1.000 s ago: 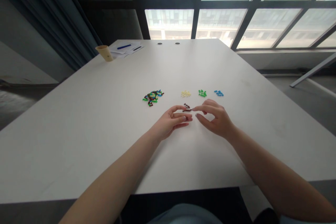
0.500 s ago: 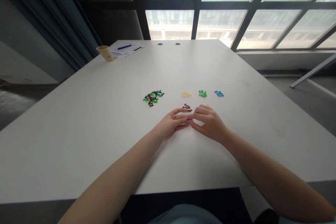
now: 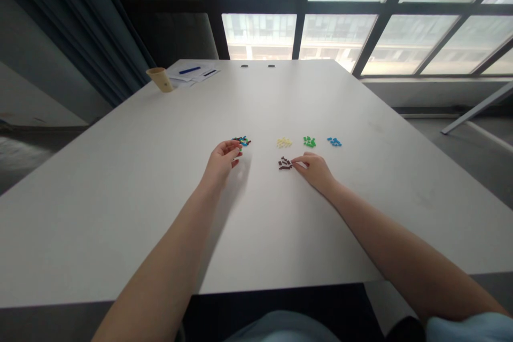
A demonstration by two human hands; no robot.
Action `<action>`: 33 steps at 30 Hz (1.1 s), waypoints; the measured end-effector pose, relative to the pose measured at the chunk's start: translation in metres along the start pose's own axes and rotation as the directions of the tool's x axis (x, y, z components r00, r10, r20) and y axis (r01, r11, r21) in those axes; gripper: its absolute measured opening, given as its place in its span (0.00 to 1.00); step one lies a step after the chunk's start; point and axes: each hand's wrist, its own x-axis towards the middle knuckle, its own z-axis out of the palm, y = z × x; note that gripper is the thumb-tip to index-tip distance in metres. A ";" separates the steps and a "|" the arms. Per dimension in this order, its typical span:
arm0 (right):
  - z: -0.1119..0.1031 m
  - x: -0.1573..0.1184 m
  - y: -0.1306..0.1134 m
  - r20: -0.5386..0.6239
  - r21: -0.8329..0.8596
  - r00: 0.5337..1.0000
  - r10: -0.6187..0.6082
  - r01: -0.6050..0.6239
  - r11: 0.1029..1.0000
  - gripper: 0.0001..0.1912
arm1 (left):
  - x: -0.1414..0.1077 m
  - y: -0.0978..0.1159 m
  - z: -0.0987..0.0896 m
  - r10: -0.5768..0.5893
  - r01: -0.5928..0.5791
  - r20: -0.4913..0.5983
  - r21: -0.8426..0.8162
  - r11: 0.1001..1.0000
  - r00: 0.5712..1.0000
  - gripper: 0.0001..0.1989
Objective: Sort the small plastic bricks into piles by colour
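My left hand hovers over the near side of a mixed pile of tiny building bricks, its fingers loosely curved and apart. Much of that pile is hidden behind the hand. At the right edge of a small group of dark brown bricks, my right hand has thumb and fingertips pinched together on a brown brick, mostly covered by them. Beyond the brown group lie pale yellow bricks. Green bricks and blue bricks form separate clusters to the right.
All the bricks lie on a large white table. Toward its far left corner stand a tan paper cup and papers with a blue pen on top. Two dark round discs sit by the far edge.
My hands have parted from each other. The left moved left and away from me to the mixed pile; the right shifted slightly forward to the brown bricks, which now show more fully.
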 end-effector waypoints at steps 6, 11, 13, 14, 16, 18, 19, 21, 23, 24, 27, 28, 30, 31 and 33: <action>-0.002 -0.001 -0.001 0.033 0.048 0.999 0.022 -0.024 0.999 0.12 | -0.001 0.002 0.002 0.010 -0.010 -0.006 -0.002 1.000 1.000 0.12; -0.004 -0.002 -0.002 -0.028 0.087 0.999 0.031 -0.028 0.996 0.11 | 0.011 0.001 -0.011 0.085 -0.078 -0.088 0.080 0.994 0.992 0.11; -0.006 -0.003 -0.004 -0.050 0.102 0.998 0.030 -0.025 0.995 0.11 | 0.018 -0.002 -0.020 0.154 -0.114 -0.112 0.300 0.947 0.982 0.10; -0.009 -0.004 -0.005 -0.061 0.109 0.998 0.033 -0.027 0.994 0.11 | 0.021 -0.004 -0.025 0.194 -0.130 -0.102 0.442 0.887 0.976 0.10; -0.014 -0.006 -0.008 -0.074 0.112 0.997 0.037 -0.029 0.993 0.11 | 0.024 -0.007 -0.034 0.253 -0.157 -0.039 0.689 0.708 0.967 0.10; -0.021 -0.008 -0.012 -0.076 0.104 0.997 0.028 -0.020 0.994 0.11 | 0.025 -0.010 -0.038 0.260 -0.173 0.031 0.820 0.546 0.965 0.11; -0.023 -0.009 -0.014 -0.074 0.099 0.997 0.016 -0.008 0.995 0.11 | 0.025 -0.011 -0.038 0.251 -0.180 0.059 0.850 0.496 0.966 0.11; -0.028 -0.011 -0.017 -0.069 0.092 0.998 -0.010 0.016 0.996 0.11 | 0.024 -0.013 -0.036 0.226 -0.201 0.110 0.879 0.433 0.968 0.11; -0.030 -0.012 -0.018 -0.061 0.090 0.998 -0.026 0.031 0.995 0.11 | 0.023 -0.015 -0.034 0.215 -0.219 0.144 0.898 0.381 0.966 0.12; -0.030 -0.012 -0.018 -0.054 0.091 0.998 -0.029 0.033 0.995 0.11 | 0.023 -0.016 -0.033 0.219 -0.224 0.152 0.909 0.352 0.964 0.12; -0.029 -0.012 -0.017 -0.037 0.090 0.999 -0.028 0.031 0.995 0.11 | 0.023 -0.017 -0.030 0.254 -0.219 0.149 0.936 0.274 0.956 0.12; -0.029 -0.012 -0.016 -0.034 0.089 0.999 -0.027 0.030 0.996 0.11 | 0.023 -0.017 -0.030 0.267 -0.217 0.148 0.943 0.254 0.952 0.12; -0.029 -0.012 -0.016 -0.035 0.087 0.999 -0.026 0.029 0.996 0.11 | 0.022 -0.017 -0.029 0.285 -0.221 0.153 0.950 0.222 0.946 0.12; -0.029 -0.011 -0.016 -0.038 0.088 0.999 -0.026 0.029 0.996 0.10 | 0.021 -0.017 -0.028 0.290 -0.226 0.160 0.951 0.212 0.944 0.12; -0.029 -0.011 -0.015 -0.045 0.089 0.999 -0.027 0.031 0.996 0.10 | 0.022 -0.017 -0.028 0.299 -0.234 0.168 0.951 0.201 0.939 0.13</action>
